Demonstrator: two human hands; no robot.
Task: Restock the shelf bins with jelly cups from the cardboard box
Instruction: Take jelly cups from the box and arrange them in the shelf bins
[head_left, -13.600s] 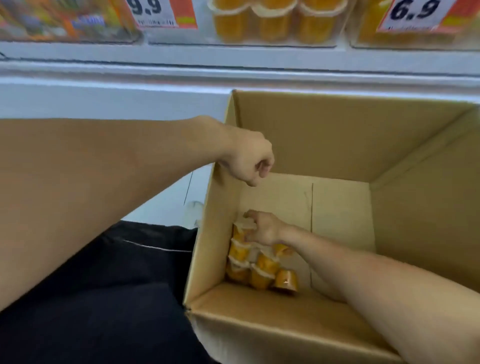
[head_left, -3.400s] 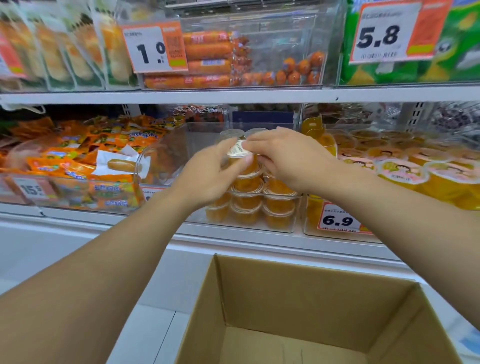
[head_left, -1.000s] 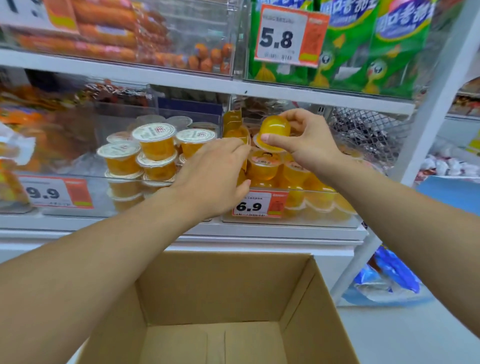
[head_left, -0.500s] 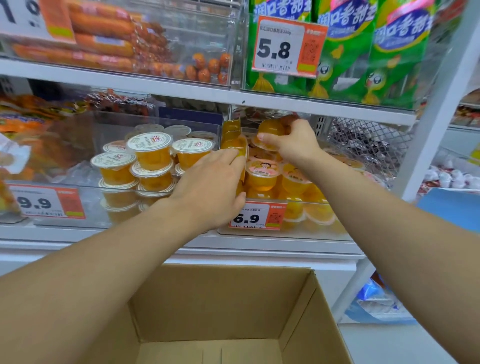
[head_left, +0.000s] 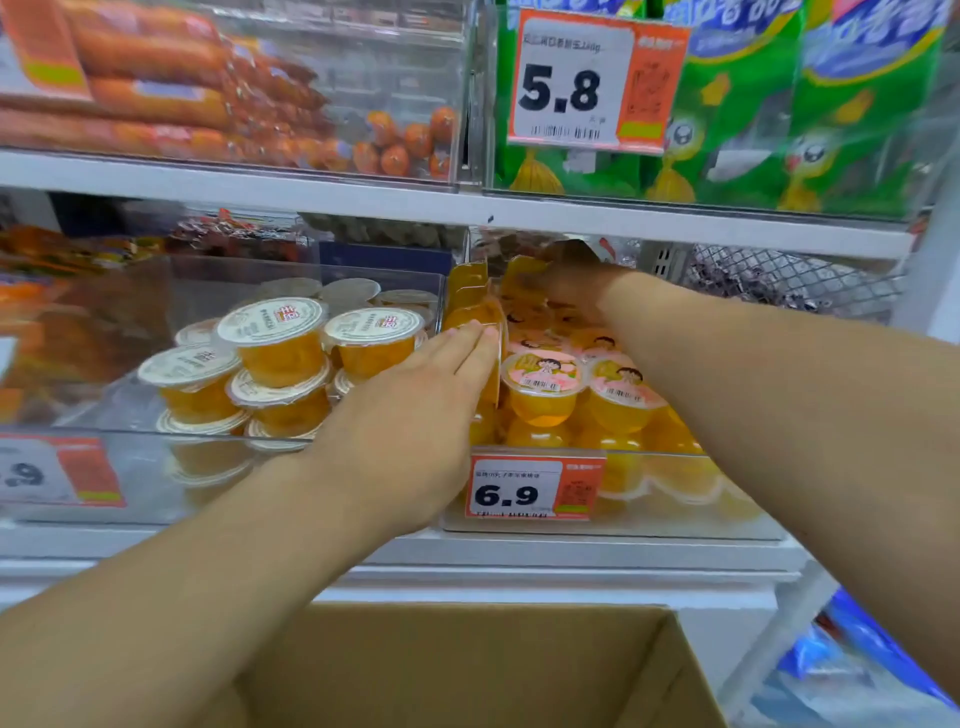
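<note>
A: Where are the small clear plastic jelly cups with orange filling and pink cartoon lids (head_left: 543, 387)?

B: Piled in the right clear plastic shelf bin (head_left: 613, 525), behind the orange-and-white 6.9 price tag (head_left: 535, 486). More white-lidded orange jelly cups (head_left: 275, 340) are stacked in the left clear bin (head_left: 130, 415).

A: And the hands?

B: Left hand (head_left: 415, 415) has a flat, loose grip, fingers straight against the divider between the bins. Right hand (head_left: 569, 283) reaches deep over the pile; can't tell its grip. The brown cardboard box (head_left: 493, 670) sits below the white shelf (head_left: 571, 558).
</note>
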